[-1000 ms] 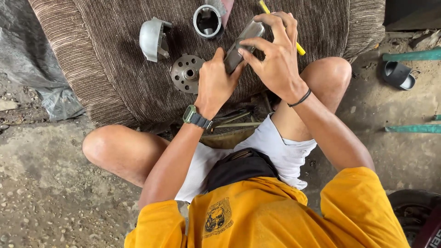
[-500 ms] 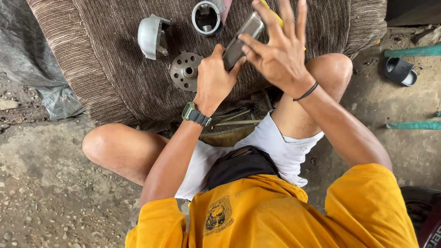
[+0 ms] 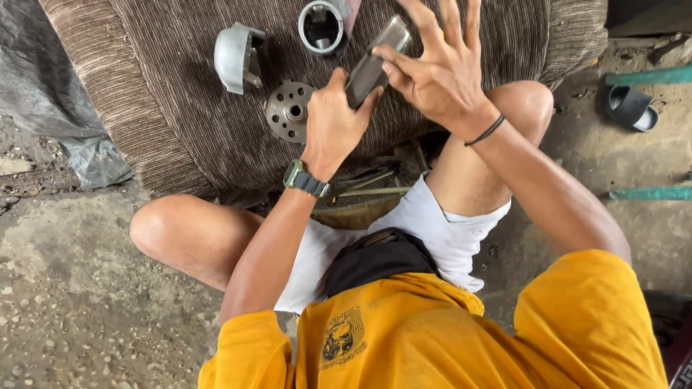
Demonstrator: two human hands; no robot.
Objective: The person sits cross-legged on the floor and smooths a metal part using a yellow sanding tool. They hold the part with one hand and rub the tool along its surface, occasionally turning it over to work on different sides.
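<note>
Right hand (image 3: 440, 72) fingers now spread | left hand (image 3: 333, 119) grips grey metal bar (image 3: 375, 61)

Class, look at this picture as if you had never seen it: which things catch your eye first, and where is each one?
First come the two hands at top centre: the left hand grips a flat grey metal piece while the right hand presses a fingertip on it, its other fingers spread. Next, three metal parts on the brown striped cloth: a curved cover, a ring-shaped housing and a round disc with holes beside the left hand.

Head cam, steep top-down, close
</note>
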